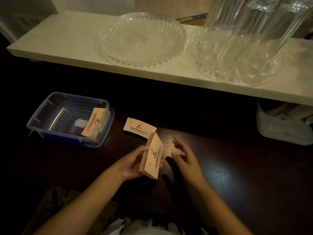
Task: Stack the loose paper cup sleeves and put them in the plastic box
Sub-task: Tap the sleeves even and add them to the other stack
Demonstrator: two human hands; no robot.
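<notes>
Left hand [133,164] grips a stack [151,158] of sleeves on edge above the desk [237,167]; right hand [182,154] hovers open beside it, blurred. Light, stiff card, likely to fan out, so pinch the edges. More sleeves [138,128] lie beyond; box [67,119] sits left.

The room is dim, with one soft patch of light reflected on the dark wooden table [237,175]. Behind the table runs a pale, thick shelf [59,41], set higher and tilted across the view. On it sit two clear cut-glass plates [142,39], side by side, and tall ribbed glasses [250,26] stand on the right-hand one. Under the shelf at the right edge sits a white container [284,128], partly hidden in shadow. A light wall [94,4] rises behind.
</notes>
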